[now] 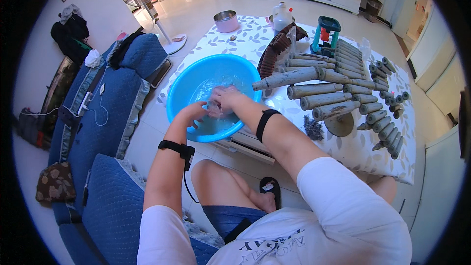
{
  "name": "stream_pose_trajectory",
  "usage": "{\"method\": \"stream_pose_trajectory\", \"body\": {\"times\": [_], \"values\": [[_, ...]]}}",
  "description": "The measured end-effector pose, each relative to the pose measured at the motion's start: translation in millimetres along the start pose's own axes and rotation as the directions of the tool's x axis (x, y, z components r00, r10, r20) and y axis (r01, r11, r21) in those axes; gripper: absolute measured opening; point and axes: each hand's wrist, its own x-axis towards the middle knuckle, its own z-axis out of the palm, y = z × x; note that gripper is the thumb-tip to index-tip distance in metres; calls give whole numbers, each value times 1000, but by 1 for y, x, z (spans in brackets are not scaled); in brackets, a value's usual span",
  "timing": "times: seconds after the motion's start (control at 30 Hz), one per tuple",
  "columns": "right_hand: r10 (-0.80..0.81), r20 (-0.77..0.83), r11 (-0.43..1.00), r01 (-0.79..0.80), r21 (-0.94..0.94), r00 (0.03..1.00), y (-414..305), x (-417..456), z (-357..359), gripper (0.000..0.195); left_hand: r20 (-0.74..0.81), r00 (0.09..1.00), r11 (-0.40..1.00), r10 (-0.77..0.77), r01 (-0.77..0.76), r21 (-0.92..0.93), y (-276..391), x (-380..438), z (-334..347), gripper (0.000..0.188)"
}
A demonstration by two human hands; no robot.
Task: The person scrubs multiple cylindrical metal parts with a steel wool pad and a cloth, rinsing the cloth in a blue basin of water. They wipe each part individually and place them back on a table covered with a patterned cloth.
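A round blue plastic basin holding water stands at the near left of the cloth-covered table. My right hand is down in the basin at the water, its fingers blurred by splashes; what it may hold is hidden. Close on its left, my left hand reaches over the near rim with its fingers bent, and I cannot tell whether it grips anything. Right of the basin lie many weathered grey cylindrical pieces, some tapered, in rows. A clump of grey steel wool lies near the table's front edge, beside a round disc.
A pink metal-lined bowl, a plastic jug, a teal toy-like stand and a dark ribbed belt are on the table's far side. A blue sofa stands at left, a floor fan beyond it.
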Motion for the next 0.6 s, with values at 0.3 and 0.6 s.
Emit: {"method": "stream_pose_trajectory", "body": {"times": [0.3,0.6], "values": [[-60,76,998,58,39,995,-25,-19,-21,92,46,999,971,-16,26,-237,-20,-12,-4,76],[-111,76,887,64,457,991,40,14,-5,61,80,995,867,66,-17,-498,10,0,2,74]]}}
